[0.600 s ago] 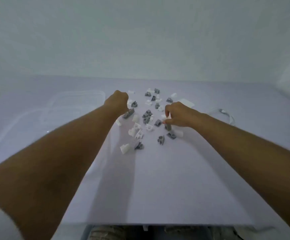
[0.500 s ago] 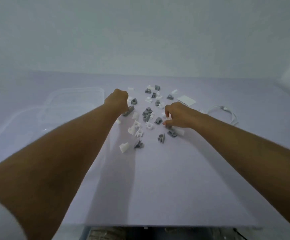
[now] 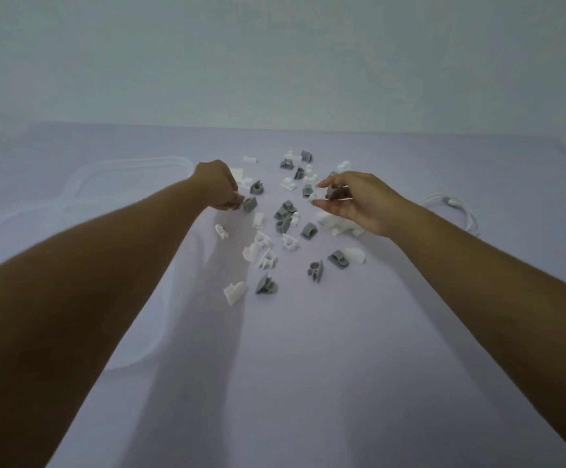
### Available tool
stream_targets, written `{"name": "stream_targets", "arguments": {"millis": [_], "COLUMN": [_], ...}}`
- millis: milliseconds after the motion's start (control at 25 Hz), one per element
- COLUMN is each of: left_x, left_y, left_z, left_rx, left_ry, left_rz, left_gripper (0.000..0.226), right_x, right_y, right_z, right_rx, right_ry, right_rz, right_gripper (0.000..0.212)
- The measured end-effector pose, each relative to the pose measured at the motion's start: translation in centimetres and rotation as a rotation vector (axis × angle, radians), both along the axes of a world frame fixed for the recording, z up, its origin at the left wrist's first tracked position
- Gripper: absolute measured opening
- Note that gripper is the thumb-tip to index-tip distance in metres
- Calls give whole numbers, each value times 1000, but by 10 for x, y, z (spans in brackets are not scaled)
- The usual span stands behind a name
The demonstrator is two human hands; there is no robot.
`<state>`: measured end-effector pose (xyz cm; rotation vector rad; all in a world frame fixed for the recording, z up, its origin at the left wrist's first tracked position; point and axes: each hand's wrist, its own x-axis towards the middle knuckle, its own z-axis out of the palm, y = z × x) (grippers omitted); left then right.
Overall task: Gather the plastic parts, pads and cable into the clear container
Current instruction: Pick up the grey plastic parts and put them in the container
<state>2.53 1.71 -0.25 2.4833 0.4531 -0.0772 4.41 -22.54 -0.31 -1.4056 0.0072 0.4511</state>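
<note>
The gathering looks barely begun; grey and white plastic parts (image 3: pixel 285 217) lie scattered across the table (image 3: pixel 308 366), and the clear container (image 3: pixel 133 170) at far left seems empty, though its faint outline is hard to read; the white cable (image 3: pixel 457 206) lies coiled beyond the right wrist. The left hand (image 3: pixel 219 189) is curled shut, pinching at a grey part (image 3: pixel 250 204) by its fingertips; the right hand (image 3: pixel 352 201), raised over the heap, grips a grey piece (image 3: pixel 335 193) and a white piece (image 3: pixel 316 194).

You have no readable text, label, brand or number anywhere in front of you at this moment.
</note>
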Motion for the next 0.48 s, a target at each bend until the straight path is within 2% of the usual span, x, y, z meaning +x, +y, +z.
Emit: {"name": "stream_targets", "arguments": {"millis": [40, 80, 120, 200, 240, 280, 320, 360, 400, 480], "left_x": [0, 0, 0, 4, 5, 8, 10, 13, 15, 21], "left_y": [2, 4, 7, 14, 14, 13, 10, 8, 5, 2], "left_z": [4, 7, 9, 8, 8, 7, 6, 4, 0, -14], "left_rx": [-299, -631, -928, -1305, -1393, -1413, -1359, -1195, -924, -209], "left_ry": [-3, 3, 4, -22, -44, -72, -87, -91, -93, -72], "left_rz": [98, 204, 299, 451, 494, 524, 525, 489, 413, 178], "left_gripper": [10, 9, 16, 24, 25, 24, 22, 21, 22, 36], "right_x": [0, 0, 1, 4, 4, 6, 7, 8, 8, 11], "right_y": [5, 12, 19, 27, 31, 35, 38, 40, 43, 47], "right_z": [1, 0, -2, -14, -19, -24, -28, -31, -32, -36], "right_rx": [135, 143, 20, -507, -730, -863, -932, -966, -991, -1029], "right_ry": [90, 116, 54, -313, -513, -669, -776, -852, -909, -978], "right_rz": [-43, -40, 6, 180, 280, 382, 473, 543, 589, 620], "right_gripper": [12, 10, 9, 10, 12, 18, 25, 30, 32, 29]}}
